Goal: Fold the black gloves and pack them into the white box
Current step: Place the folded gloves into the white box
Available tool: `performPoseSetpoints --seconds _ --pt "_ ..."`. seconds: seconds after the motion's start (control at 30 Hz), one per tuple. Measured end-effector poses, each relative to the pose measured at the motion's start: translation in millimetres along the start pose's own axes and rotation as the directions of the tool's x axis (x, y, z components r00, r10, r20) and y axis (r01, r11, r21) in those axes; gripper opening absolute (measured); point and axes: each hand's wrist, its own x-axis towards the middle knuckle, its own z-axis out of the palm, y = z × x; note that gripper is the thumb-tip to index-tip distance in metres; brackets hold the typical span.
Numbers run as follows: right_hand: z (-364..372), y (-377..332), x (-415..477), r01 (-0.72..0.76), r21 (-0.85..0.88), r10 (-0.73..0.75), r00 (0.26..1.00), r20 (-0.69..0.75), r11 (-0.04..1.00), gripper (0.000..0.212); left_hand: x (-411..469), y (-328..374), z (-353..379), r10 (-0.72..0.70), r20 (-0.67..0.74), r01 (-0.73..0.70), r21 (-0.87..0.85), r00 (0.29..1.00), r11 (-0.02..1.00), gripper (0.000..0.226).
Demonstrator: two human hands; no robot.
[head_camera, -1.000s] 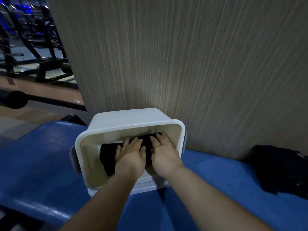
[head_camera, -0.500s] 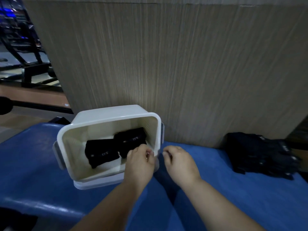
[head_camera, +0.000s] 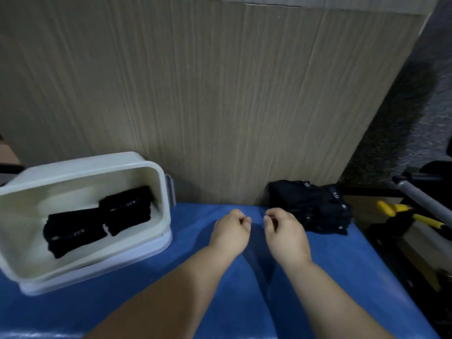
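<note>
Two folded bundles of black gloves are seen inside the white box [head_camera: 162,192] at the far left, laid side by side and touching: the left bundle [head_camera: 73,232] nearer the front wall, the right bundle [head_camera: 127,210] against the right wall. The box is set on the blue surface [head_camera: 195,302], with a white lid-like rim [head_camera: 102,271] showing beneath its near edge. A wood-grain panel [head_camera: 220,94] is stood upright behind it.

Right of the box, the left hand [head_camera: 231,230] is held above the blue surface, curled into a loose fist with nothing in it. Just beside it, the right hand [head_camera: 285,232] is curled the same way, also empty and apart from the left.

Further right, a pile of unfolded black gloves [head_camera: 310,206] is heaped against the panel, near the right hand. Yellow-handled tools [head_camera: 415,216] are glimpsed at the far right, off the surface.
</note>
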Motion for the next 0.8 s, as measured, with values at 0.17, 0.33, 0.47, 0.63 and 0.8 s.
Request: performPoseSetpoints --seconds 0.17,0.33,0.47,0.63,0.8 --pt "-24 25 6 -0.024 0.026 0.026 0.997 -0.077 0.999 0.024 16 35 28 -0.030 0.107 0.045 -0.139 0.994 0.989 0.028" --pt "-36 39 17 -0.033 0.058 0.038 0.994 -0.100 0.998 0.024 28 63 45 -0.061 0.164 0.106 -0.281 0.985 0.954 0.040" --pt "-38 47 26 -0.066 0.083 0.072 0.995 -0.064 0.994 0.028 42 78 53 -0.155 0.216 0.229 -0.380 0.964 0.896 0.051" --pt "-37 51 32 -0.087 0.075 0.089 0.995 -0.032 0.993 0.031 57 90 61 -0.252 0.224 0.329 -0.447 0.941 0.832 0.063" --pt "-38 57 33 -0.090 0.088 0.093 0.995 -0.027 0.992 0.030 63 97 70 -0.273 0.234 0.358 -0.532 0.933 0.767 0.042"
